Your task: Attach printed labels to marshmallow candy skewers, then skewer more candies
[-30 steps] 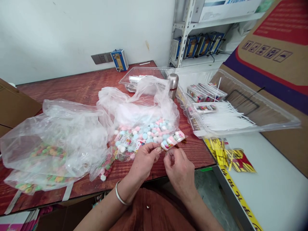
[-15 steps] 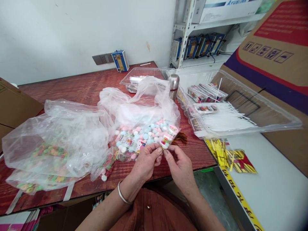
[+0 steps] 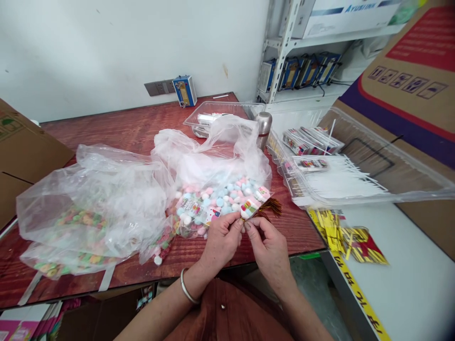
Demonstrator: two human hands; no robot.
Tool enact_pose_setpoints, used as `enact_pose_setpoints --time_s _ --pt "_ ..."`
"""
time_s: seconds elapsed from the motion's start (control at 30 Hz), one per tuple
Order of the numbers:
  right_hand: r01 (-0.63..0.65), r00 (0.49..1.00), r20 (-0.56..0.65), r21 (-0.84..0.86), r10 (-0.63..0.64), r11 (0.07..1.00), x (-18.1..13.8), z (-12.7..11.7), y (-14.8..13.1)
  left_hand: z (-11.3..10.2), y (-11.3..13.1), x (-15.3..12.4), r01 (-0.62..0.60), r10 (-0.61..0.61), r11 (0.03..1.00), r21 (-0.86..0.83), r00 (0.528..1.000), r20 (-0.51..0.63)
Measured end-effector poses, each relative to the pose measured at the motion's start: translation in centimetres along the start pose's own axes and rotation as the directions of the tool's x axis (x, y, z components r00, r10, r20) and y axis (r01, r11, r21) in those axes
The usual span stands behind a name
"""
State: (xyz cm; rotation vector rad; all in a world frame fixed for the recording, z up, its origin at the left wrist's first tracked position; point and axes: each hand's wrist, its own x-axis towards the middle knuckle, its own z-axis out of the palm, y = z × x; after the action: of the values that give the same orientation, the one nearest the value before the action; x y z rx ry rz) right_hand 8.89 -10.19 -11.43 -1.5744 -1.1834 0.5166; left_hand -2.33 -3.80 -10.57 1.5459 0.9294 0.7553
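Observation:
A small printed clear candy bag (image 3: 249,208) is upright at my fingertips, with pale sweets inside. My left hand (image 3: 222,239) is closed, pinching its gathered neck between thumb and fingers. My right hand (image 3: 269,246), also closed, pinches at the same neck, where a speck of gold twist tie shows; most of the tie is hidden. Just behind, a large clear bag (image 3: 229,163) holds pink, blue and white marshmallow-like sweets (image 3: 222,195), with small printed packets on top. A bundle of gold twist ties (image 3: 273,207) lies right of the held bag.
Left stands another plastic bag (image 3: 117,189) with coloured gummy sweets. A clear tray (image 3: 355,196) at right holds white sticks (image 3: 344,177) and filled packets. Behind are a steel flask (image 3: 263,128) and a smaller tray (image 3: 194,118). Gold ties (image 3: 329,229) lie on the white table.
The view has shifted slightly, so everything sits a bit further right. Both hands keep their pinch at the small bag's neck, with their fingertips barely moved.

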Motion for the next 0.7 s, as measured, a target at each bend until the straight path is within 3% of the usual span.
enact_pose_setpoints --time_s 0.07,0.17,0.33,0.47,0.57,0.63,0.7 --pt "-0.015 0.999 -0.041 0.014 0.016 1.000 -0.1 0.3 -0.1 0.0 0.3 0.1 0.063 -0.062 0.992 -0.107 0.998 0.013" --pt "-0.053 0.997 -0.058 0.068 0.057 0.996 0.0 0.4 -0.5 -0.1 0.4 0.0 0.053 -0.053 0.991 -0.122 0.999 0.007" --pt "-0.105 0.994 0.035 0.196 0.100 0.975 0.3 0.3 -1.0 -0.1 0.1 0.0 0.052 -0.044 0.986 -0.161 0.998 0.051" --pt "0.042 0.999 -0.003 -0.044 -0.042 0.998 -0.1 0.0 -0.8 -0.9 0.8 0.6 -0.051 0.096 0.967 -0.249 0.980 0.173" --pt "0.239 0.971 0.053 -0.263 -0.234 0.935 -0.4 -0.9 -0.7 -2.6 1.8 0.8 -0.141 0.219 0.951 -0.275 0.935 0.278" --pt "0.315 0.947 0.053 -0.335 -0.316 0.888 -0.2 -1.9 -0.7 -3.8 2.2 0.6 -0.205 0.272 0.954 -0.217 0.897 0.349" --pt "0.330 0.937 0.014 -0.366 -0.350 0.870 0.1 -3.0 -1.1 -4.5 2.5 0.3 -0.324 0.304 0.946 -0.026 0.854 0.421"
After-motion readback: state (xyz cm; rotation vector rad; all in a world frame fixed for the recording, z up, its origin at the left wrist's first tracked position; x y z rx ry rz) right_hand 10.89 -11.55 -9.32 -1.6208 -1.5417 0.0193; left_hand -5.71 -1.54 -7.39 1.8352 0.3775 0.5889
